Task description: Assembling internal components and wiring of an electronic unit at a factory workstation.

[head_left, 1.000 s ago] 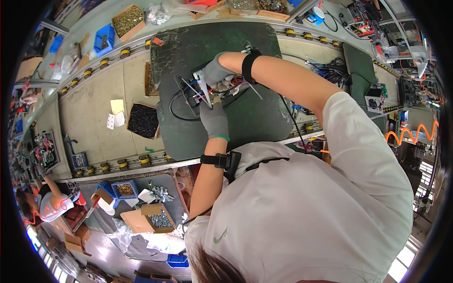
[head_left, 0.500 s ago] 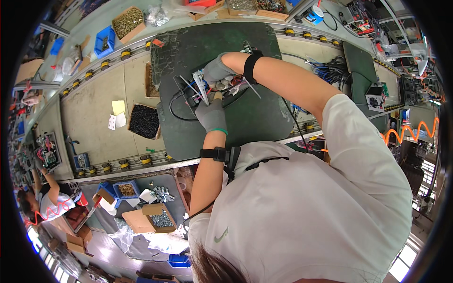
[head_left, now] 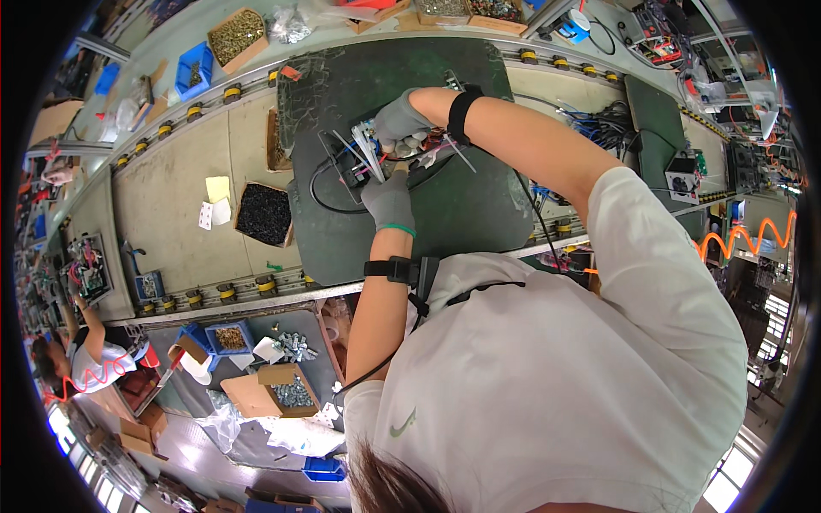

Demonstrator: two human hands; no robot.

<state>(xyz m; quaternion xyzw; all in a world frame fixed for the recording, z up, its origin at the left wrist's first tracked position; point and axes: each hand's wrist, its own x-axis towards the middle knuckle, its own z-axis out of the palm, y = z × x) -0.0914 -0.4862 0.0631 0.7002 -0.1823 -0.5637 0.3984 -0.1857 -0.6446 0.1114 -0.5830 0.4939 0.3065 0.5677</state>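
An electrical device [head_left: 366, 156] with an open frame, white plates, wires and metal rods lies on a dark green board [head_left: 445, 224]. Both my hands wear grey gloves and work inside it. From the near side, my left hand [head_left: 390, 202] reaches in, its fingers closed at the device's near edge. My right hand [head_left: 400, 121] comes across from the right, fingers curled down among the wires. What either hand pinches is too small and covered to make out. A black cable [head_left: 315, 190] loops out from the device's left side.
A box of black small parts [head_left: 263, 215] and paper slips [head_left: 218, 190] lie left of the board. Roller rails [head_left: 227, 291] run along both sides. Black cables [head_left: 611, 128] and another board [head_left: 650, 111] lie to the right. A co-worker [head_left: 96, 359] works at far left.
The whole view has shifted slightly. Both hands stay at the device, with only small movements of the fingers.
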